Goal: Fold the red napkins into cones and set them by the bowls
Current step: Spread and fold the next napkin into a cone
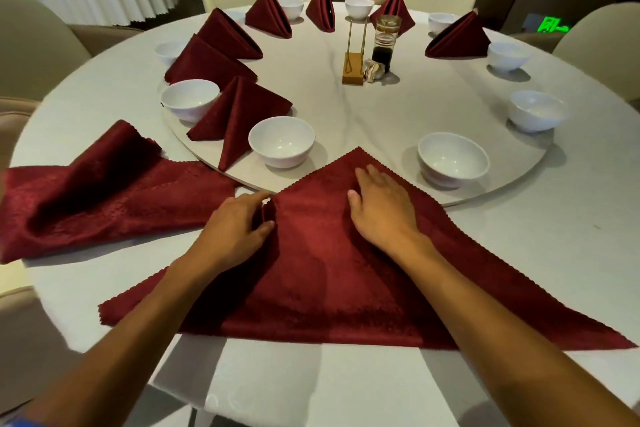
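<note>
- Now the napkin [332,274] lies as a triangle on the table [519,253], nearest the person.
- Right hand [379,206] presses it flat; left hand [239,222] pinches its left edge, likely starting the fold.
- Beyond the napkin, bowls [281,141] await cones.

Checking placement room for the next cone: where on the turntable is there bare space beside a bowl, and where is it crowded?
Bare room lies on the turntable around the near right bowl and the two bowls beyond it on the right. The left arc is crowded: folded cones stand packed between bowls. The centre holds a stand and a bottle.
</note>
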Demonstrator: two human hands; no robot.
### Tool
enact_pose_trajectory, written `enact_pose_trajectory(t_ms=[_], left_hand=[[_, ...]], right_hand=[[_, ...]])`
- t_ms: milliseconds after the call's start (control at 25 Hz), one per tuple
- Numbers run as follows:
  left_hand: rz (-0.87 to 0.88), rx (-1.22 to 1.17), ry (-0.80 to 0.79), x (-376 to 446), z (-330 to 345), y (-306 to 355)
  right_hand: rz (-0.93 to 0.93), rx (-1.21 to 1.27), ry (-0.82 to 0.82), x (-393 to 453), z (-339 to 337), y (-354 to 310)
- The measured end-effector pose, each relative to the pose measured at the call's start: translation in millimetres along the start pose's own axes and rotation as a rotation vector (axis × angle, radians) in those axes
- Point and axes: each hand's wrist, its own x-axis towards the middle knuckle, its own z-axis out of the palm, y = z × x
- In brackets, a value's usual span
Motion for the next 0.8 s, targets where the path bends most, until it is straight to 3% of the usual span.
enact_pose_trajectory(t_ms=[80, 200, 320, 440, 800], left_hand=[[-0.017, -0.015, -0.009, 8, -1, -4], [0.012, -0.074, -0.028, 9, 2, -10], [0.015, -0.171, -0.041, 6, 6, -12], [0.006, -0.206, -0.105, 7, 1, -17], [0.006, -0.278, 0.1, 14, 9, -2]], right_hand=[[0.054, -0.042, -0.071, 0, 4, 3], [0.094, -0.118, -0.031, 3, 0, 11], [-0.011, -0.136, 0.052, -2, 0, 9], [-0.083, -0.107, -0.029, -11, 13, -2], [0.02, -0.054, -0.062, 11, 14, 8]])
